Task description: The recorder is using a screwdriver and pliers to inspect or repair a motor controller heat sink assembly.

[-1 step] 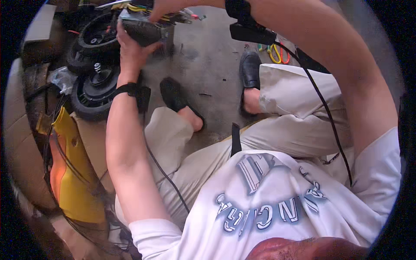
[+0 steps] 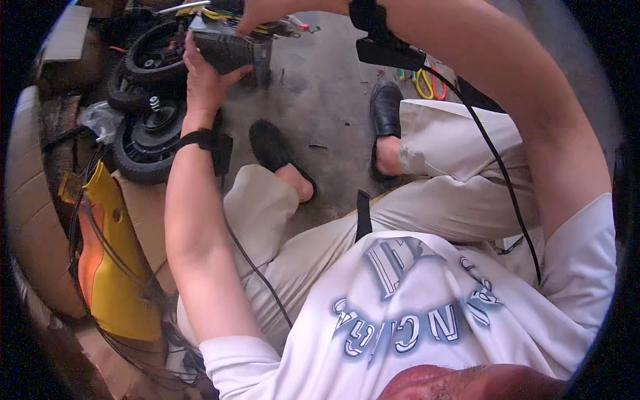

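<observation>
In the head view, a grey metal box point(image 2: 230, 50) with a bundle of coloured wires point(image 2: 267, 23) sprouting from its top is seen held up at the upper centre of the frame, above a stained concrete floor point(image 2: 327, 100). The box is gripped from the left and underneath by the left hand point(image 2: 203, 80), its thumb laid across the near face and its fingers wrapped out of sight behind; the right hand point(image 2: 267, 10) is cut by the top edge of the frame, its fingertips bunched down onto the wires, though whether one wire is pinched cannot be told. Black straps are worn on both wrists, and a thin black cable point(image 2: 497, 173) is trailed from the right one across the lap. Two small black wheels point(image 2: 150, 137) are stacked at the upper left, just beside the box, with a yellow and orange shell point(image 2: 110, 267) and loose dark cables at the lower left. A slip is judged possible: the box is supported by one hand only, and a hard tug on the wires could wrench it loose onto the wheels or the black shoes point(image 2: 387, 110) below. Wires might also be pulled from their fittings, and the trailing cable could be snagged by the knee.
</observation>
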The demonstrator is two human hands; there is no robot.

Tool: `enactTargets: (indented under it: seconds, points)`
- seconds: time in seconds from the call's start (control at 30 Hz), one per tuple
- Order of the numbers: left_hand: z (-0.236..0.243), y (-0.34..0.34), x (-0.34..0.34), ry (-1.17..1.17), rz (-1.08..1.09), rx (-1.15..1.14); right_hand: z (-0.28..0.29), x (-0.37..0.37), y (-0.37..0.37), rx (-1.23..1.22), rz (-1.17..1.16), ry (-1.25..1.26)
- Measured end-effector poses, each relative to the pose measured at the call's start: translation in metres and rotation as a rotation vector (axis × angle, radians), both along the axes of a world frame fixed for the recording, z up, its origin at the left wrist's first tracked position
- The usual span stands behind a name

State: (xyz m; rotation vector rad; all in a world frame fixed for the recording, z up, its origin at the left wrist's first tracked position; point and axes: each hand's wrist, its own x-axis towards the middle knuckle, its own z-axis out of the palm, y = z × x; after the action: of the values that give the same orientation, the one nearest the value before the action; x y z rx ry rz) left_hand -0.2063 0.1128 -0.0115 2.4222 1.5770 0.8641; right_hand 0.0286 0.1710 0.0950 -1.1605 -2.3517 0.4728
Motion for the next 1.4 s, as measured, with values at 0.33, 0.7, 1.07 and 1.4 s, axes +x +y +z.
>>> enactTargets:
  seconds: [0.33, 0.7, 1.07, 1.4]
  points:
    - [0.016, -0.003, -0.016, 0.129, 0.065, 0.055, -0.049, 0.004, 0.026, 0.087, 0.005, -0.174]
    - [0.044, 0.027, -0.023, 0.166, -0.062, -0.138, -0.002, 0.025, 0.019, -0.237, 0.100, -0.261]
    - [0.111, -0.001, 0.002, 0.130, -0.074, -0.357, 0.016, 0.040, 0.015, -0.159, 0.135, -0.226]
    - [0.083, -0.003, -0.003, 0.074, -0.090, -0.138, 0.015, 0.013, -0.016, -0.136, 0.195, -0.108]
